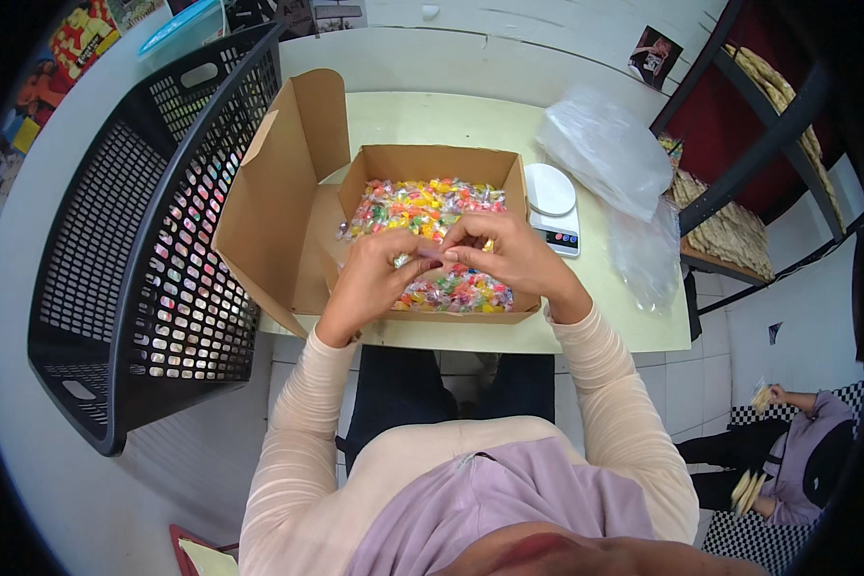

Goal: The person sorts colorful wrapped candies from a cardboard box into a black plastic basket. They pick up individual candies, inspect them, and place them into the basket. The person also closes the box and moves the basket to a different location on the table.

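Over an open cardboard box (439, 154) full of wrapped candies (410, 209), my two hands meet with fingertips close together. My left hand (385, 270) pinches one end of a small wrapped candy (430, 261), dark with a clear wrapper. My right hand (504, 252) has its thumb and forefinger closed on the other end. The candies in the box are red, yellow, orange, green and purple, each in clear wrap; my hands hide part of them. The box's lid side (281, 173) stands up to the left.
A black plastic basket (126, 288) holding pink and red items stands at the left. Right of the box are a white digital kitchen scale (551, 191) and clear plastic bags (605, 144). A rack (727, 165) holds bagged goods at far right. Another person (799, 446) holds packs at lower right.
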Motion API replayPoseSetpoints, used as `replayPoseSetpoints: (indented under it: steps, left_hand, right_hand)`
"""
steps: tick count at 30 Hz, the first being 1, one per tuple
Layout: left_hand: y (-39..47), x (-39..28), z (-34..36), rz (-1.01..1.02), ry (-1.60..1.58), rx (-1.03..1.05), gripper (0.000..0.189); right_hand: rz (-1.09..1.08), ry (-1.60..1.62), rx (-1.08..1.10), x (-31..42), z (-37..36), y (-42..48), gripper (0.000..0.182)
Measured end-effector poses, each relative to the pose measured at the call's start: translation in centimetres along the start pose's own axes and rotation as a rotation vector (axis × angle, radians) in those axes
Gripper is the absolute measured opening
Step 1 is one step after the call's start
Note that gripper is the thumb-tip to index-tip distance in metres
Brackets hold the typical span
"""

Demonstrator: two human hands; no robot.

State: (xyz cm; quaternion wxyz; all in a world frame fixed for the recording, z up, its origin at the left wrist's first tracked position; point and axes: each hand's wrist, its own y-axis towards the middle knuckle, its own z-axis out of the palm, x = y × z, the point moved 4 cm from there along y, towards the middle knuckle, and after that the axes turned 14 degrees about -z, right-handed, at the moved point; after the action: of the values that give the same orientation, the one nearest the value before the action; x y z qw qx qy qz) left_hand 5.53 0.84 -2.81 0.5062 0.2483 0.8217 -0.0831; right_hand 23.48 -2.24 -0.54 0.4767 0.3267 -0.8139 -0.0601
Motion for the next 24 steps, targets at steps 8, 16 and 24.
replayPoseSetpoints:
  steps: [8,16,24]
  left_hand:
    - [-4.0,2.3,-1.3,-0.166,0.017,-0.093,0.012]
    - [-6.1,1.6,-1.0,-0.176,0.092,-0.034,0.011]
    - [-7.1,1.1,-1.0,-0.193,0.079,-0.108,0.012]
  right_hand:
    - [-0.083,-0.306,0.341,2.1,4.3,-4.5,0.026]
    - [-0.120,-0.315,0.288,3.1,6.0,-6.6,0.023]
    - [-0.058,-0.190,0.374,4.2,5.8,-6.7,0.027]
